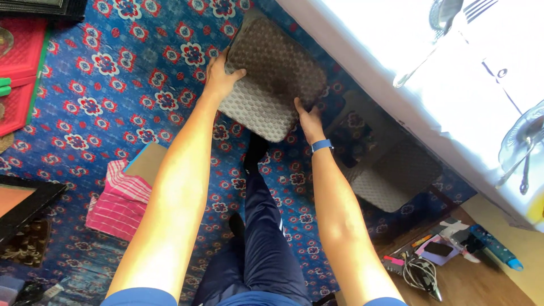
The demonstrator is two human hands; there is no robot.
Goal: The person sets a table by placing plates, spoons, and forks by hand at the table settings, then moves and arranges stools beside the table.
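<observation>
Grey cushion (272,79), left hand (220,76), right hand (309,120) gripping

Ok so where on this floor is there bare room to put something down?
Widest free patch: the blue floral carpet left of the left hand, bordered by the red mats and the pink striped cloth. Both hands, right hand too, grip the grey cushion. Crowded: the bottom-right corner with cables and small items.

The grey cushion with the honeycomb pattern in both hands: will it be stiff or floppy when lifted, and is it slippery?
The grey cushion probably bends a little: the left hand and right hand grip opposite edges. It looks thick and padded, so likely light for its size. Its textured honeycomb surface should resist slipping.
</observation>
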